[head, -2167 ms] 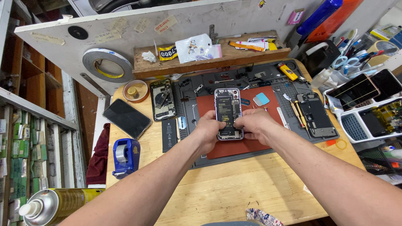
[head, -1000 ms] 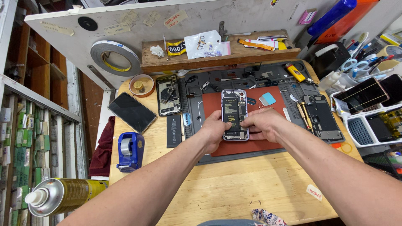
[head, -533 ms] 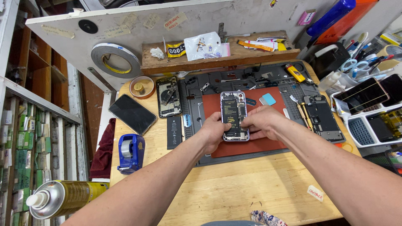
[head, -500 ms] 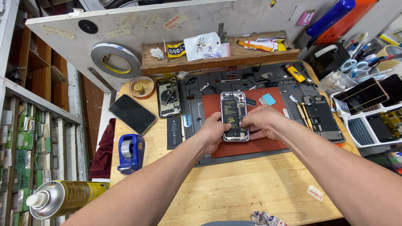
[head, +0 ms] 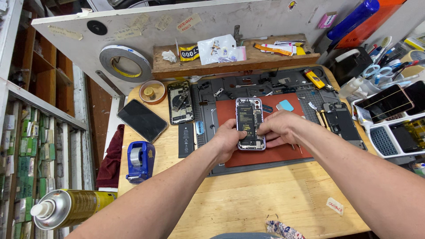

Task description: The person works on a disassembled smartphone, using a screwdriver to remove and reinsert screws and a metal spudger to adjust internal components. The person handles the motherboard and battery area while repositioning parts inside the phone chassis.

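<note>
Opened phone with its screen off sits on the red mat mid-counter. Left hand grips its lower left edge; right hand pinches at the innards. Battery's still in, so plenty left. Another gutted phone lies at 10 o'clock.

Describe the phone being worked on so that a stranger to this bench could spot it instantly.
On the wooden table lies a red mat. At its middle, between both hands, lies the opened phone. Unlike the other opened phone left of the mat, it has a pale purple frame.
</note>
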